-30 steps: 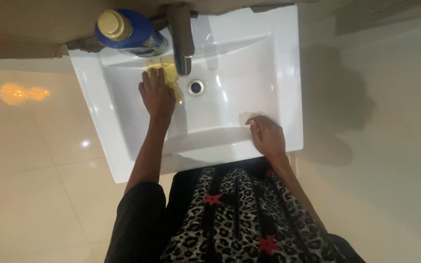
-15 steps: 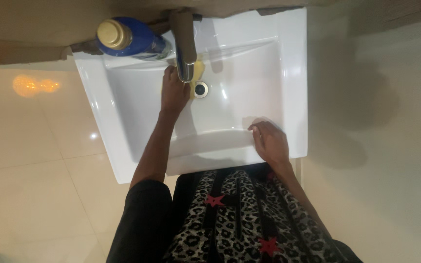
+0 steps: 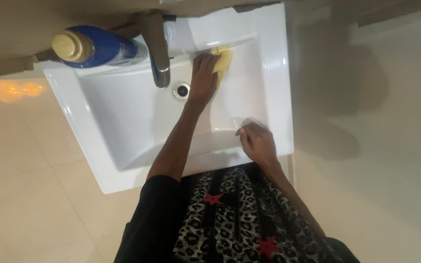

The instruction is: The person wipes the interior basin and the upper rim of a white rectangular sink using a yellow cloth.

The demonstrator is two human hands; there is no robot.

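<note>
Sponge: yellow sponge (image 3: 223, 61) on the white sink (image 3: 98, 146) back wall, right of the faucet (image 3: 158, 53).
Left hand (image 3: 203, 75): fingers pressed together on the sponge's left side.
Right hand (image 3: 257, 143): fingers curled on the sink's front rim, farther from the sponge.
Bottle: blue bottle (image 3: 96, 47) left of the faucet.

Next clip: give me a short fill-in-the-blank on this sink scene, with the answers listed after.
1. The left hand presses a ____ sponge against the back wall of the sink.
2. The right hand rests on the sink's ____ rim.
3. The bottle left of the faucet is ____ with a tan cap.
4. The drain lies just below the ____.

Answers: yellow; front; blue; faucet
</note>
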